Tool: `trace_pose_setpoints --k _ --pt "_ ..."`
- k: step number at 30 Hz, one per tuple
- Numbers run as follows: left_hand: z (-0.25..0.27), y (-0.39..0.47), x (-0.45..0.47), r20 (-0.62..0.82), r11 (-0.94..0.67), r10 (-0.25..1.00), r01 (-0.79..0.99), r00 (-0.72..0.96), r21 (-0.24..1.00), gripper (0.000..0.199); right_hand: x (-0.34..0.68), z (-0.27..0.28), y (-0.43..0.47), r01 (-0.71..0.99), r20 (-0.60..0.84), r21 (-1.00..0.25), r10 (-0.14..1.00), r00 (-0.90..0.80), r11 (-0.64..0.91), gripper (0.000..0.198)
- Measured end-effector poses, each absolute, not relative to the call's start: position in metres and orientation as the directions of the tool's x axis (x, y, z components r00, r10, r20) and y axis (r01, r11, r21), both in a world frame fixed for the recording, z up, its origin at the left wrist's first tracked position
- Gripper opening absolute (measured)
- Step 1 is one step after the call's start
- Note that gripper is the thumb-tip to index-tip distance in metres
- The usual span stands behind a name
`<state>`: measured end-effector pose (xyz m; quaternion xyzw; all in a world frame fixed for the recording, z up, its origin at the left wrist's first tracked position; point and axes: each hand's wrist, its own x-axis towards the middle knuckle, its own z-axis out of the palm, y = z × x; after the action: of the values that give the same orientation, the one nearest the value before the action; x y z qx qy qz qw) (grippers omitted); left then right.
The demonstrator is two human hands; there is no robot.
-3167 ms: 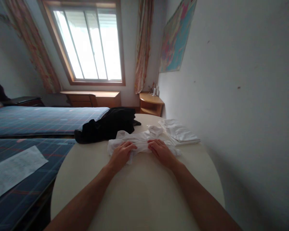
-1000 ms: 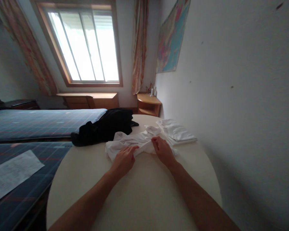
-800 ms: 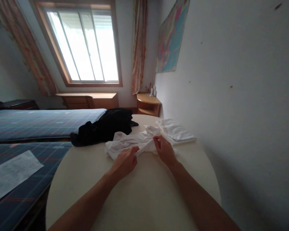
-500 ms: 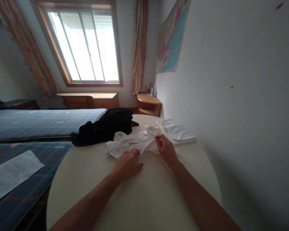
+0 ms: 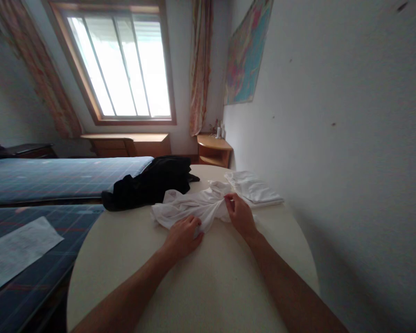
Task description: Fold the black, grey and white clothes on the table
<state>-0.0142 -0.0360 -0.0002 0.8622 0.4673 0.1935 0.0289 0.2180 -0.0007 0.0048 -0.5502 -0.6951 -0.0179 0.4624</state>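
A crumpled white garment [image 5: 194, 205] lies across the far half of the round cream table [image 5: 208, 286]; its exact kind cannot be made out. At its near edge my left hand [image 5: 184, 233] is closed on the fabric, thumb towards the right. Farther out and to the right, my right hand [image 5: 240, 213] pinches a fold between thumb and fingers, and creases run from that point. Behind my right hand is a folded white cloth item [image 5: 254, 188]. To the left of the crumpled garment sits a heap of black clothing [image 5: 152, 182].
Two mattresses with blue checked covers [image 5: 55, 178] adjoin the table on the left, and a sheet of paper [image 5: 21, 252] lies on the nearer one. A white wall [image 5: 350, 185] stands close on the right. Beyond are a wooden corner stand [image 5: 213, 147] and a desk [image 5: 142, 141].
My left hand has closed in slightly on the garment's near edge, its thumb moving left towards the fingers. My right hand keeps its pinch and has shifted barely to the right.
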Motion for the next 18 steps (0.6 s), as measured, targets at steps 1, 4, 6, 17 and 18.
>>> trace_pose_setpoints --k 1,4,6,17,18 --pt "0.001 -0.037 -0.014 0.298 -0.565 0.816 0.793 0.495 0.227 0.019 0.218 0.004 -0.001 0.783 0.661 -0.482 0.75 0.03 0.393 0.021" --pt "0.004 -0.038 -0.014 0.282 -0.589 0.802 0.775 0.526 0.23 0.021 0.218 0.004 0.0 0.785 0.655 -0.479 0.755 0.023 0.392 0.021" --pt "0.005 -0.039 -0.014 0.282 -0.595 0.799 0.766 0.531 0.243 0.029 0.218 0.004 0.0 0.783 0.651 -0.484 0.759 0.023 0.391 0.021" --pt "0.012 -0.038 -0.013 0.198 -0.631 0.77 0.769 0.607 0.096 0.021 0.218 0.006 -0.002 0.758 0.616 -0.528 0.787 0.03 0.384 0.019" --pt "0.012 -0.038 -0.014 0.192 -0.627 0.772 0.775 0.605 0.079 0.022 0.218 0.007 -0.003 0.753 0.614 -0.533 0.789 0.031 0.385 0.019"
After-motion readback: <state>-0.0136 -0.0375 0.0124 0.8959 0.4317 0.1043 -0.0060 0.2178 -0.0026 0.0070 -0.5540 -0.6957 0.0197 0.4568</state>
